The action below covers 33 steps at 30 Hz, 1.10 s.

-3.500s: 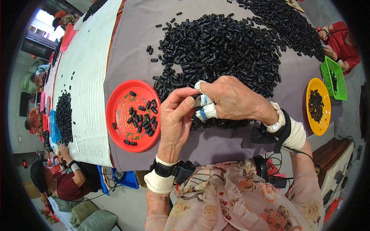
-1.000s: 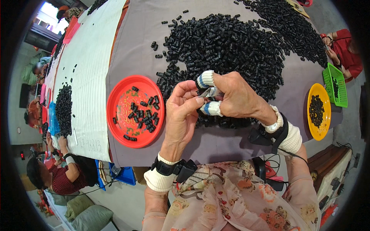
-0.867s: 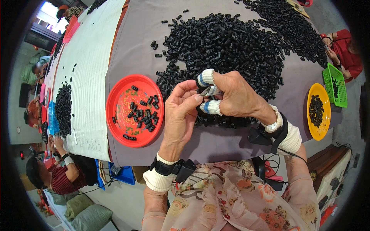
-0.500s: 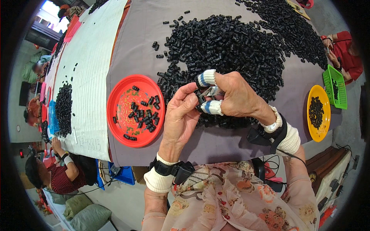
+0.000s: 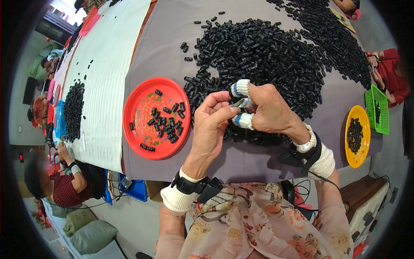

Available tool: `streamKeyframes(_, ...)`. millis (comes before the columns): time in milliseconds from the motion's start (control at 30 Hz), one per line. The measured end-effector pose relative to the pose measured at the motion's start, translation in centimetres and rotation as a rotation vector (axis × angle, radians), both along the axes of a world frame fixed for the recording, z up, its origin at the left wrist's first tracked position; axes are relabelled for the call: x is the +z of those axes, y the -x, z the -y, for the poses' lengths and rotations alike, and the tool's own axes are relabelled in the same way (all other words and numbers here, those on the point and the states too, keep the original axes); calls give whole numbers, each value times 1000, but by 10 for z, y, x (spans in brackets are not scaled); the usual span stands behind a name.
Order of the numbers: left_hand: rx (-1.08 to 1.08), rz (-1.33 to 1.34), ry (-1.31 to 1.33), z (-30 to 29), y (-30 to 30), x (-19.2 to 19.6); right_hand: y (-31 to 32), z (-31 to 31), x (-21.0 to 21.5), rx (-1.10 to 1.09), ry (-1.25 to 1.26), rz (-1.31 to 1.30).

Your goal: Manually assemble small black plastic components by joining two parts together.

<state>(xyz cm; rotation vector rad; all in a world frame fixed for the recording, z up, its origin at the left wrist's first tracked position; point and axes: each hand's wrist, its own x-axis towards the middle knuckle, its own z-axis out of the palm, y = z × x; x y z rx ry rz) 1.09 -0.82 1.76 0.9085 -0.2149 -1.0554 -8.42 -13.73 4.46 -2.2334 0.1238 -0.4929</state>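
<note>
My left hand (image 5: 211, 125) is closed, with thumb and forefinger pinched at the tip of a small silvery metal tool (image 5: 244, 103). What else those fingertips hold is hidden. Curled around the tool, my right hand (image 5: 276, 110) wears white knitted finger covers with blue bands on its thumb and a finger. Both hands meet over the near edge of a large heap of small black cylindrical plastic parts (image 5: 258, 56). Left of them lies a red round plate (image 5: 129, 116) with a printed pattern, carrying several of the same black parts.
At the right stand a yellow plate (image 5: 365, 149) with small black pieces and a green basket (image 5: 384, 125). A second black heap (image 5: 332, 39) reaches a person in red (image 5: 390, 73). Leftward, a white-covered table (image 5: 105, 86) holds another pile (image 5: 74, 110), beside a person in stripes (image 5: 69, 187).
The view has shifted, so the table and plates appear slightly to the right. A black part visible between my fingertips earlier is now hidden. My hands stay together around the metal tool.
</note>
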Motion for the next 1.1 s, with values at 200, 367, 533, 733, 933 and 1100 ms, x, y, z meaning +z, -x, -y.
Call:
streamKeyframes(200, 11, 12, -5, -3, 0, 1, -5, -2, -3, 29, 5, 3)
streamKeyframes(367, 7, 0, 17, -4, -1, -2, -4, -3, -1, 3, -6, -22)
streamKeyframes(533, 14, -182, 147, -6, 2, -11, -5, -3, -2, -20, -98, -31)
streamKeyframes(733, -38, -170, 285, -9, -5, -17, 0, -1, 6, -6, -178, 22)
streamKeyframes(933, -40, -137, 295, -11, -7, -9, 3, 7, 9, 49, -206, -80)
streamKeyframes(1100, -63, -106, 277, -12, -6, -4, 2, 6, 18, 122, -235, -193)
